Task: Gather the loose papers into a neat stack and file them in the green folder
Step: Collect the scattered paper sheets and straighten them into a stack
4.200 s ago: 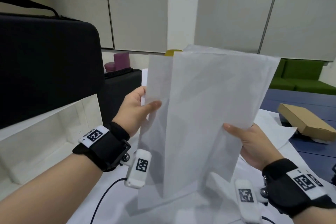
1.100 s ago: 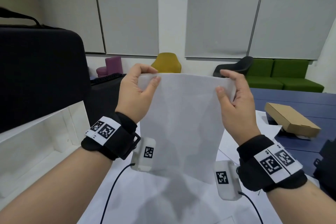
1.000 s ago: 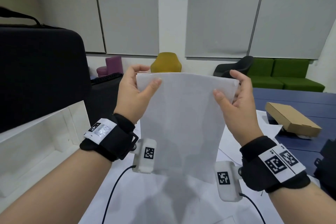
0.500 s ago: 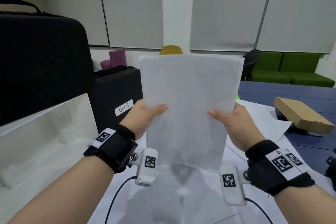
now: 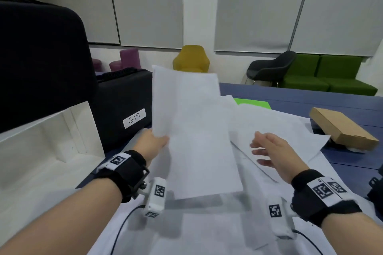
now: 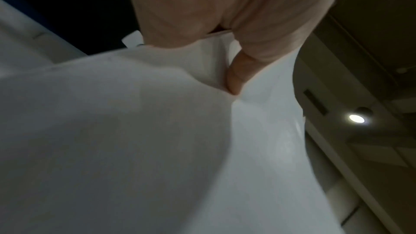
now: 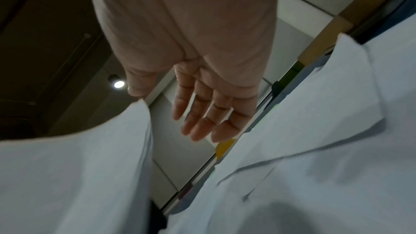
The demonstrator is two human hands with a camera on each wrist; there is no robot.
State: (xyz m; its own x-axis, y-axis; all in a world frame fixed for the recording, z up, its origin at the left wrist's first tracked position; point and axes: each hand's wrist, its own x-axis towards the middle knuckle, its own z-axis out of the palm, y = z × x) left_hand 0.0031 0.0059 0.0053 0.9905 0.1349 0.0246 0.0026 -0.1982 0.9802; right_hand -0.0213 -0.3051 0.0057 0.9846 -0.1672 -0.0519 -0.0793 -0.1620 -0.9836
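A stack of white papers [image 5: 192, 130] [image 6: 157, 149] is held above the table, tilted back, by my left hand [image 5: 154, 144] [image 6: 231, 77] alone, which pinches its left edge. My right hand [image 5: 267, 151] [image 7: 202, 113] hovers to the right of the stack with its fingers straight and spread, holding nothing. The stack's edge [image 7: 90, 166] shows at the left in the right wrist view. A corner of the green folder [image 5: 251, 103] peeks out at the far side of the table, mostly covered by loose white sheets [image 5: 275, 130] [image 7: 315, 131].
A black case labelled 619 [image 5: 124, 109] and a larger black case [image 5: 41, 64] stand at the left, with an open white box [image 5: 47, 147] below. A brown cardboard box [image 5: 342, 128] lies at the right on the blue table [image 5: 310, 97]. More white sheets [image 5: 207, 230] cover the near table.
My right hand has let go of the stack and moved off to the right, fingers open. The left hand now holds the stack alone, lower and tilted away.
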